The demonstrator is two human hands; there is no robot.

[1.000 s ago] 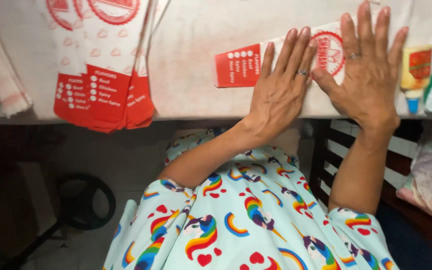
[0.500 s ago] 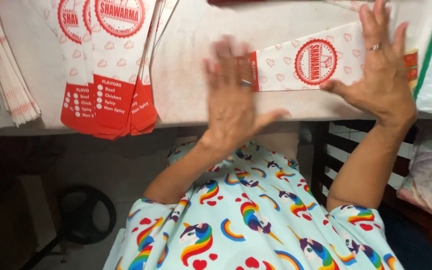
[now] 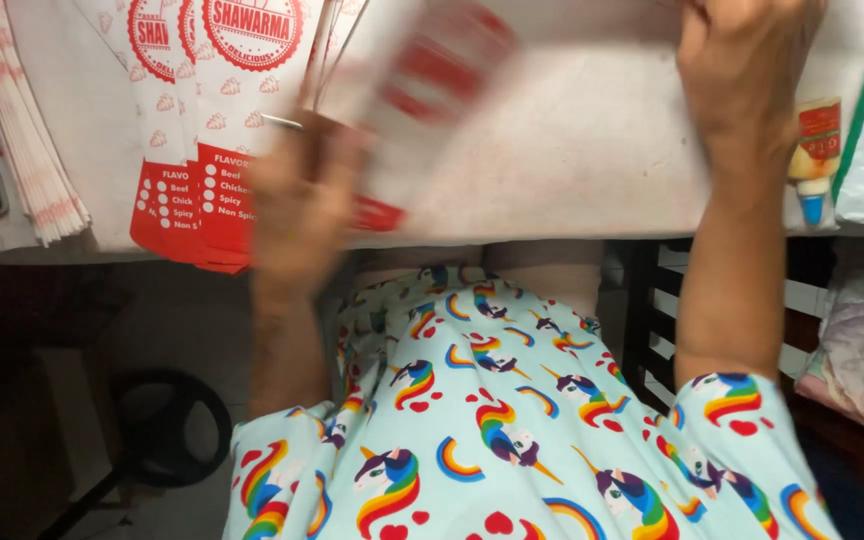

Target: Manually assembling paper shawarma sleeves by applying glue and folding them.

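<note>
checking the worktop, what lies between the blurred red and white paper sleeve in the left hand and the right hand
In the head view, only bare pale worktop lies between the blurred red and white paper sleeve, held by the left hand, and the right hand.

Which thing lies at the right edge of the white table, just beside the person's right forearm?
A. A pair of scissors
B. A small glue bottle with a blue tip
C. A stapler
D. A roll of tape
B: a small glue bottle with a yellowish body and blue tip lies on the white table just right of the right hand and its forearm.
</note>
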